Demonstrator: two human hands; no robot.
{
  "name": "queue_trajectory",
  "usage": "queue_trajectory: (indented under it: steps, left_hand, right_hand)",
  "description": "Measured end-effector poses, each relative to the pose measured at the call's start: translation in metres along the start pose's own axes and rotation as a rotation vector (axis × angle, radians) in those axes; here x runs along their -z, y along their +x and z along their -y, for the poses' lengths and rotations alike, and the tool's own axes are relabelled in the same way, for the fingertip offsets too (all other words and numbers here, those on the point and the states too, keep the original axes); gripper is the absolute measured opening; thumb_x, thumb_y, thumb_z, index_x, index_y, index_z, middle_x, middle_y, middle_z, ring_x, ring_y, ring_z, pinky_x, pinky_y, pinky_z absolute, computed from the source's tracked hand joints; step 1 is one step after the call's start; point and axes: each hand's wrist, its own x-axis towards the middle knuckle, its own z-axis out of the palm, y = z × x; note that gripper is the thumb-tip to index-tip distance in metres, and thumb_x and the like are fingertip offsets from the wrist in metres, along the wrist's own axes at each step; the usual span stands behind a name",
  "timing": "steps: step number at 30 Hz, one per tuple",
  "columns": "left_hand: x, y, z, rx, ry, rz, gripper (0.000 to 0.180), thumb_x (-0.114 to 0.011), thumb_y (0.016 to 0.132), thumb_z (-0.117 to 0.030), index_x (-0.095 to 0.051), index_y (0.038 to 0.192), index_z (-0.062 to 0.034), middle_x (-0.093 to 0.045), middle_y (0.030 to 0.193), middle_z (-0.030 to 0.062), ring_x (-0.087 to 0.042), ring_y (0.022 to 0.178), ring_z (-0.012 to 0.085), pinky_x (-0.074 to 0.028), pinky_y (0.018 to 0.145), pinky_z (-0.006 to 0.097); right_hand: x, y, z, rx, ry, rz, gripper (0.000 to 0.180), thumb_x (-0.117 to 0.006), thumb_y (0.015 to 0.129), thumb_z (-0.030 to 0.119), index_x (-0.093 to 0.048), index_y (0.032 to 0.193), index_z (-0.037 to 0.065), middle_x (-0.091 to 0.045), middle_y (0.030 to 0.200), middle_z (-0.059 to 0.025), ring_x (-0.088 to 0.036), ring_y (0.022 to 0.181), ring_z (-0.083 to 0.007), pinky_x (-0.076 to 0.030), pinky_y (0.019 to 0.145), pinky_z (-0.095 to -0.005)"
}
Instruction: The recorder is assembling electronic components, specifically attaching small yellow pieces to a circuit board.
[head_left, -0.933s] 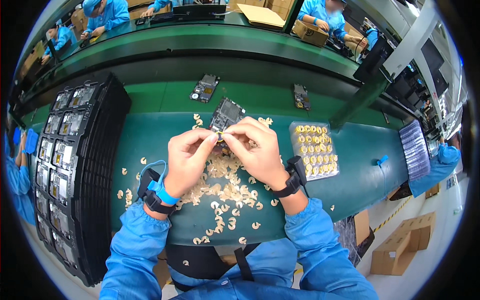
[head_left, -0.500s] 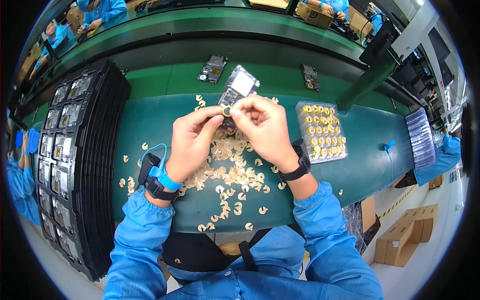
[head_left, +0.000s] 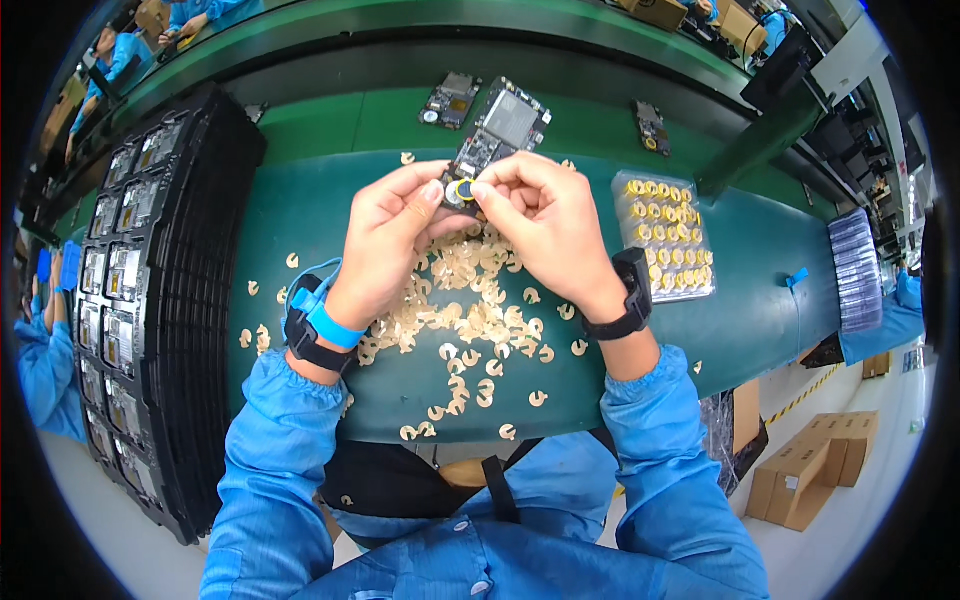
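Note:
My left hand (head_left: 392,228) is closed on the lower end of a dark circuit board (head_left: 512,118), which tilts up and away above the bench. Silver shielding and chips cover its visible face. Between my fingertips, at the board's lower end, a round yellow-rimmed part with a dark face (head_left: 465,189) overlaps a silver disc (head_left: 454,196). My right hand (head_left: 548,218) pinches the yellow-rimmed part by its right edge. Whether it is seated on the board cannot be made out. Below both hands lies a loose heap of pale, notched round pieces (head_left: 465,275).
Stacked black trays (head_left: 185,310) with boards rise at left. A clear tray (head_left: 690,293) of yellow-rimmed round parts sits right. Two more boards lie behind, one back-centre (head_left: 450,101), another back-right (head_left: 650,128), near a green post (head_left: 752,150). Clear plastic trays (head_left: 855,275) stand far right.
The board has tilted, so its shielded face shows more plainly. My right hand has shifted slightly right, and the silver disc now shows beside the yellow-rimmed part. The whole view has shifted a little.

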Motion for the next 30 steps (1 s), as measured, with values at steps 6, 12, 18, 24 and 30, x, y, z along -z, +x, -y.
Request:
queue_trajectory:
  steps: [6,12,18,24,30]
  left_hand:
    - [0.0027,0.0006,-0.0015,-0.031,0.046,-0.005,0.032,-0.049,0.110,-0.011,-0.056,0.134,0.0083,-0.069,0.124,0.0189,-0.071,0.112,0.0250,-0.060,0.098,0.038]
    - [0.0045,0.0007,0.0033,-0.041,0.077,-0.004,0.032,-0.049,0.110,-0.011,-0.056,0.134,0.0083,-0.069,0.123,0.0196,-0.071,0.111,0.0254,-0.060,0.097,0.038]
    - [0.0031,-0.0008,0.0013,-0.046,0.070,-0.016,0.033,-0.049,0.110,-0.012,-0.058,0.133,0.0093,-0.070,0.119,0.0157,-0.071,0.107,0.0200,-0.061,0.094,0.032]
    - [0.0012,0.0008,0.0023,-0.049,0.064,-0.013,0.033,-0.050,0.110,-0.013,-0.058,0.133,0.0094,-0.070,0.119,0.0158,-0.071,0.107,0.0198,-0.062,0.094,0.032]
    - [0.0031,0.0010,0.0018,-0.050,0.061,-0.013,0.033,-0.050,0.110,-0.013,-0.059,0.133,0.0093,-0.070,0.118,0.0153,-0.071,0.106,0.0194,-0.062,0.093,0.032]
  right_hand:
    - [-0.0003,0.0031,-0.0010,0.103,-0.150,0.043,0.011,-0.071,0.090,0.007,-0.071,0.093,-0.004,-0.059,0.073,-0.0002,-0.045,0.057,-0.0042,-0.037,0.053,-0.0242]
    - [-0.0006,0.0024,-0.0011,0.073,-0.154,0.049,0.012,-0.072,0.090,0.007,-0.071,0.093,-0.005,-0.059,0.072,-0.0008,-0.046,0.057,-0.0051,-0.037,0.053,-0.0253]
    - [-0.0014,0.0025,0.0010,0.108,-0.210,0.064,0.011,-0.072,0.090,0.007,-0.071,0.091,-0.004,-0.059,0.071,-0.0024,-0.046,0.056,-0.0064,-0.037,0.053,-0.0262]
    - [0.0011,0.0020,-0.0002,0.073,-0.159,0.068,0.012,-0.073,0.092,0.008,-0.071,0.091,-0.004,-0.060,0.072,-0.0006,-0.045,0.057,-0.0044,-0.036,0.052,-0.0252]
    - [0.0014,0.0021,0.0009,0.024,-0.085,0.082,0.011,-0.072,0.093,0.007,-0.071,0.092,-0.003,-0.060,0.073,0.0009,-0.045,0.058,-0.0026,-0.036,0.052,-0.0238]
